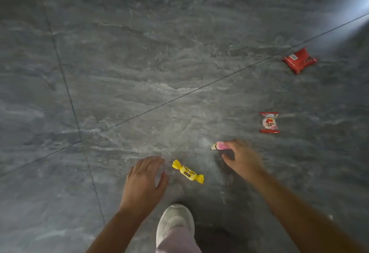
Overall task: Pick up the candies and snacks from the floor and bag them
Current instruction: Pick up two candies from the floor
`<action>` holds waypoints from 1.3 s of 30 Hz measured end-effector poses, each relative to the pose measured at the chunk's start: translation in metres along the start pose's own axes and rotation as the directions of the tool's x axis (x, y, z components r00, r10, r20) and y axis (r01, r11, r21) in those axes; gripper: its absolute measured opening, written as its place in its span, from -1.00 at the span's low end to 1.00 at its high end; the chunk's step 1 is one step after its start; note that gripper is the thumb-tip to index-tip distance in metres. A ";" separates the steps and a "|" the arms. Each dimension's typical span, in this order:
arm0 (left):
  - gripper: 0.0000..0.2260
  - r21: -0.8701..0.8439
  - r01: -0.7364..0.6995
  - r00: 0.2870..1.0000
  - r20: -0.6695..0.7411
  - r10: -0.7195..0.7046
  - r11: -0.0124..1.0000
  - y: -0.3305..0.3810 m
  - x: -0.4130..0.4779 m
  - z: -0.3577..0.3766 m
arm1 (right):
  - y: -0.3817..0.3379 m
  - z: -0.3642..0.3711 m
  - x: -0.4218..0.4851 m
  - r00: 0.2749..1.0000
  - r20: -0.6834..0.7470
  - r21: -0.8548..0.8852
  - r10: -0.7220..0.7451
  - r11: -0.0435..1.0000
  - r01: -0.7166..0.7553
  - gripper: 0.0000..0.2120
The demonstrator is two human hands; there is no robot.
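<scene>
Left hand (143, 180), just beyond the white shoe (175, 222): fingers loosely spread, empty, just left of the yellow candy (187, 171) on the floor (119, 53). Judgement: pinch the wrapper's body, not a twisted end. Right hand (242, 157), blurred: fingertips at the pink candy (219, 145); cannot tell if the grip is closed. Yellow wrapper: dark print, inverted, not reliably legible. Farther right: red-and-white packet (269, 123), cartoon face, no readable text. Farthest: red packet (299, 60), white label, illegible. No bag in view.

Lighting: dim overall; pale bluish glare at the floor's (139, 53) far right corner. Shadow: soft, under right hand (242, 158). Blur: right hand motion-smeared.
</scene>
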State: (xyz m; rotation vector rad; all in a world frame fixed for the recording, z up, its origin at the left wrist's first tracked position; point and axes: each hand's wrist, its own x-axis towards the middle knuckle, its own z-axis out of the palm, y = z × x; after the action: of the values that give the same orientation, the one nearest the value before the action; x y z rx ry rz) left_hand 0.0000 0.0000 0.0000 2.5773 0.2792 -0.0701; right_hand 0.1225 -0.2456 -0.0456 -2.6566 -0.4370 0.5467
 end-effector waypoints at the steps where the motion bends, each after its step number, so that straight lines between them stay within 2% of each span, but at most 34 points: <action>1: -0.66 0.003 -0.004 0.999 -0.039 0.004 1.000 -0.005 -0.002 0.004 | 0.002 0.005 0.005 1.000 0.014 -0.003 -0.002 1.000 0.002 -0.68; 7: -0.66 -0.011 0.012 0.996 -0.085 -0.013 1.000 -0.019 -0.023 0.023 | 0.012 0.012 0.021 0.988 0.146 -0.099 -0.038 0.994 0.053 -0.58; 12: -0.68 -0.022 0.011 0.997 -0.078 -0.013 1.000 -0.022 -0.037 0.034 | 0.003 0.027 0.014 0.981 0.190 -0.255 0.034 0.967 0.016 -0.70; 16: -0.77 -0.075 -0.050 0.995 -0.084 0.044 0.996 -0.019 -0.038 0.044 | 0.001 0.038 0.001 0.977 0.213 -0.248 0.011 0.968 0.043 -0.76; 18: -0.78 -0.062 -0.075 0.996 -0.062 0.071 0.995 -0.019 -0.037 0.052 | 0.007 0.036 -0.004 0.973 0.231 -0.192 -0.004 0.980 0.049 -0.77; 21: -0.76 -0.075 -0.104 0.995 -0.007 0.104 0.992 -0.015 -0.030 0.065 | 0.017 0.020 -0.012 0.978 0.207 0.002 0.003 1.000 -0.004 -0.81; 25: -0.73 -0.041 -0.232 0.969 0.074 0.234 0.972 -0.011 -0.013 0.082 | 0.020 -0.016 -0.026 0.986 0.153 0.151 -0.063 0.988 0.040 -0.86; 30: -0.63 0.085 -0.359 0.928 0.134 0.347 0.929 -0.010 0.010 0.094 | 0.028 -0.047 -0.046 0.993 0.076 0.185 -0.095 0.980 0.080 -0.86; 33: -0.64 0.199 -0.424 0.900 0.200 0.387 0.884 -0.012 0.017 0.102 | 0.038 -0.052 -0.057 0.993 0.061 0.215 -0.096 0.973 0.081 -0.85; 36: -0.46 0.237 -0.421 0.892 0.282 0.353 0.876 -0.015 0.018 0.111 | 0.047 -0.054 -0.066 0.998 0.021 0.240 -0.064 0.969 0.057 -0.87; 37: -0.46 0.240 -0.402 0.897 0.296 0.328 0.884 -0.014 0.017 0.112 | 0.051 -0.053 -0.068 0.998 0.009 0.242 -0.058 0.969 0.054 -0.87; 39: -0.70 0.262 -0.373 0.910 0.290 0.296 0.890 -0.010 0.016 0.113 | 0.058 -0.051 -0.071 0.999 0.009 0.237 -0.048 0.970 0.045 -0.86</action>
State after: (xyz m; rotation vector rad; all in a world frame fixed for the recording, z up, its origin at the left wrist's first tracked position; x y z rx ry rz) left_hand 0.0140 -0.0482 -0.1029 2.8527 -0.3002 -0.3243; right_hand 0.0947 -0.3384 -0.0051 -2.4092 -0.4099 0.5674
